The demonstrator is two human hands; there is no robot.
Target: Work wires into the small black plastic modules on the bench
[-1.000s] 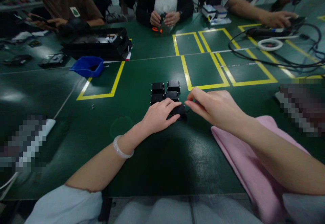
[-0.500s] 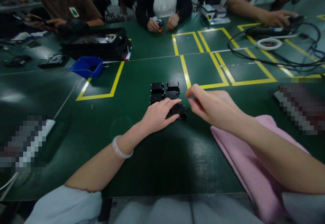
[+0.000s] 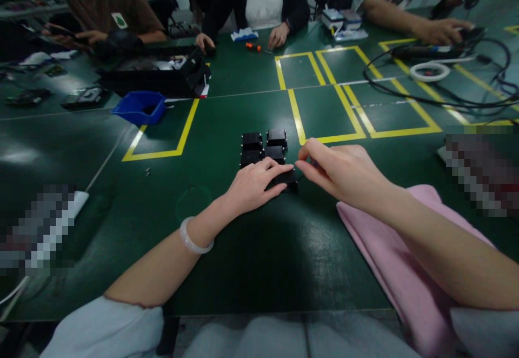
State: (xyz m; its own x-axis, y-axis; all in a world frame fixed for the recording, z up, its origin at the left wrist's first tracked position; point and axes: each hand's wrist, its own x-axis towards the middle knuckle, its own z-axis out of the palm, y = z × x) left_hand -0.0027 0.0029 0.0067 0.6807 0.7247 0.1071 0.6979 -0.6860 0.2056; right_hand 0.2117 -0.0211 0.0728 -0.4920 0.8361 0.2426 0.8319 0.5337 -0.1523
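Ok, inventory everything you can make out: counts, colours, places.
tabletop: count unclear, green, whole middle
blocks: at least five, black, mid-table
small bits: a few, silvery, left of blocks
cloth: one, pink, right foreground
bin: one, blue, left rear
trays: count unclear, black, behind bin
screwdriver: one, orange-handled, far side
cables: count unclear, black, right rear
tape outlines: several, yellow, tabletop
co-workers: three, brown, dark and white tops, far side
pixelated items: two, colour unclear, side edges
bracelet: one, whitish, left wrist
sleeves: two, pale blue-grey, lower corners
left hand: one, bare, around nearest block
right hand: one, bare, beside that block
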